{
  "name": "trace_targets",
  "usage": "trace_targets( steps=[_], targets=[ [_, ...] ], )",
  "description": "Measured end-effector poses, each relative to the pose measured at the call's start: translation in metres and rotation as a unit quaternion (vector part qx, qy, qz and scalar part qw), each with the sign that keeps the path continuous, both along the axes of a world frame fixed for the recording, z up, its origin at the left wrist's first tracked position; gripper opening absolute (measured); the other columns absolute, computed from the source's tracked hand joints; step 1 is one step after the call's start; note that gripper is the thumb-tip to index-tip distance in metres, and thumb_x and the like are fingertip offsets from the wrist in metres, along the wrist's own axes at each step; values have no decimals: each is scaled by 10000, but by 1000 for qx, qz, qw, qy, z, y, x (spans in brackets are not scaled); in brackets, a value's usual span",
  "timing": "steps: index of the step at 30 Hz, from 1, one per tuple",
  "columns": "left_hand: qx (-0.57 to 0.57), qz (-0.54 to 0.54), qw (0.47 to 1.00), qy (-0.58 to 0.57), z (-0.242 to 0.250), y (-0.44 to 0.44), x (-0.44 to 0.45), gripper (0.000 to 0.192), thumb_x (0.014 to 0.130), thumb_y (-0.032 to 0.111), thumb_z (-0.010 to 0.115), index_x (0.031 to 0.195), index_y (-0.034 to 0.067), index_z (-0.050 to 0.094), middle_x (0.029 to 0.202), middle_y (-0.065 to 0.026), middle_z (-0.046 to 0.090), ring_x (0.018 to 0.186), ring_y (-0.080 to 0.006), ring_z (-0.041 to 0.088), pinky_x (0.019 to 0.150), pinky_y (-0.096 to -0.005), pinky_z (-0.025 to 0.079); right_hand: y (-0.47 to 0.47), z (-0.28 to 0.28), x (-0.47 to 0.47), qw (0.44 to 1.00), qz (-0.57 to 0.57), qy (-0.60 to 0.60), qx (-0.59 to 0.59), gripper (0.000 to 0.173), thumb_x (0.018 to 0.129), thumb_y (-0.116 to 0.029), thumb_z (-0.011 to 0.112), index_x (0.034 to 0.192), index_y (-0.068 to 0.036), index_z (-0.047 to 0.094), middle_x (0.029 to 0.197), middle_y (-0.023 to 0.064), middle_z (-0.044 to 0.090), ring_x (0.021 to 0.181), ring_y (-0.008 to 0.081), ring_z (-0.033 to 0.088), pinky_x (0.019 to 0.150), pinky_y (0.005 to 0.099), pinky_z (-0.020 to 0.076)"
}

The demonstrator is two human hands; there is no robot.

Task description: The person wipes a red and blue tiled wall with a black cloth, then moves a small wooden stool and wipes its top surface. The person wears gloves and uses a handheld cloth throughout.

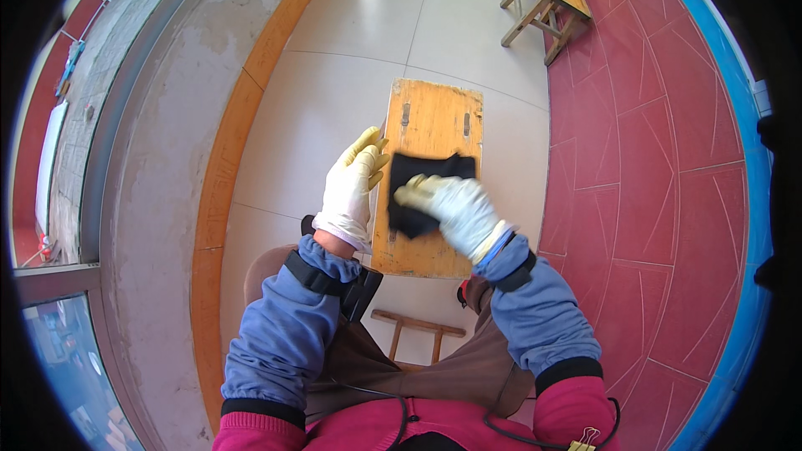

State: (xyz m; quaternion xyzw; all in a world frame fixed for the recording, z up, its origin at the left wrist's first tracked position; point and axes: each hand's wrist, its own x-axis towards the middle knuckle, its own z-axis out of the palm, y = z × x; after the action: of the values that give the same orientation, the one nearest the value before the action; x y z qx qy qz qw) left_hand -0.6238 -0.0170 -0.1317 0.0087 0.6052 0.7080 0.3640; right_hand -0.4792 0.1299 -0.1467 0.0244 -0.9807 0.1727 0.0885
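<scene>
A piece of black cloth point(416, 166) lies across the middle of a worn wooden bench top point(432, 100). My right hand point(454, 207), in a pale glove with yellowish fingers, is over the cloth with its bent fingers on it; motion blurs the fingertips. At the bench's left edge is my left hand point(351, 185), gloved the same way. Its fingers are stretched out and slightly apart, and I see nothing held in them. Whether its fingertips touch the bench side cannot be told. Part of the cloth is hidden beneath my right hand.
A small wooden stool point(551, 3) stands at the upper right, beside red floor tiles point(645, 156). To the left runs an orange-edged sill point(216, 200) along a window frame. Wooden rungs point(416, 322) show between my knees. Black cables point(401, 413) hang over my lap.
</scene>
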Motion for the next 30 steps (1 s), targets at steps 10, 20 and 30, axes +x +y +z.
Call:
trace_targets(
  steps=[10, 20, 30],
  targets=[
    [8, -4, 1000, -2, -3, 1, 0, 449, 1077, 262, 508, 1483, 78, 560, 1427, -120, 639, 1250, -214, 623, 1082, -353, 454, -18, -5, -3, 999, 39, -14, 16, 423, 923, -53, 579, 1315, -188, 661, 1196, 94, 699, 1063, 292, 707, 898, 393, 599],
    [-4, -5, 1000, -5, -1, 0, -1, 441, 1076, 245, 514, 1483, 81, 561, 1422, -109, 643, 1213, -188, 634, 1051, -326, 471, 32, -9, -16, 982, -181, 7, 51, 629, 821, 111, 572, 1359, -198, 673, 1286, 98, 709, 1155, 274, 692, 997, 380, 575],
    [9, -13, 1000, -14, -3, -1, 0, 445, 1078, 257, 522, 1486, 84, 558, 1417, -112, 647, 1208, -188, 641, 1053, -329, 469, -7, -19, -30, 998, 12, 54, 39, 388, 917, -72, 557, 1281, -145, 668, 1209, 92, 693, 1039, 279, 693, 884, 393, 581]
  ],
)
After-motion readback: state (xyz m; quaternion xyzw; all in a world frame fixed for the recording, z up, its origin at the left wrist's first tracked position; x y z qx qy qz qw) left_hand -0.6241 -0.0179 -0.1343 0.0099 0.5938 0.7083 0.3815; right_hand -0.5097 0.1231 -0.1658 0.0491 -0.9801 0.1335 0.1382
